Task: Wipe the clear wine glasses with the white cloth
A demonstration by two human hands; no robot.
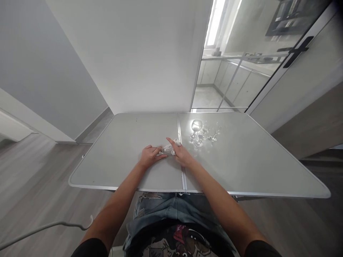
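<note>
1. A small clear stemmed wine glass (168, 149) lies on its side on the grey folding table (241, 167), close to the table's middle seam and towards the near edge.
2. The left hand (149, 156) rests on the table at the glass's left end, fingers curled loosely and their tips touching the glass; whether it grips the glass cannot be told.
3. The right hand (180, 152) lies over the right end of the glass, forefinger stretched out away from the person and the other fingers partly bent around the glass; how firm the hold is cannot be told.
4. Both hands are just beside each other, with the glass between them.
5. Further back and to the right stands a group of about 4 upright clear stemmed glasses (201, 132), close together and well apart from the hands.
6. Beyond the table rise a plain white wall panel (134, 53) and a glass door (241, 71).
7. The floor is grey wood-look planking (40, 178).
</note>
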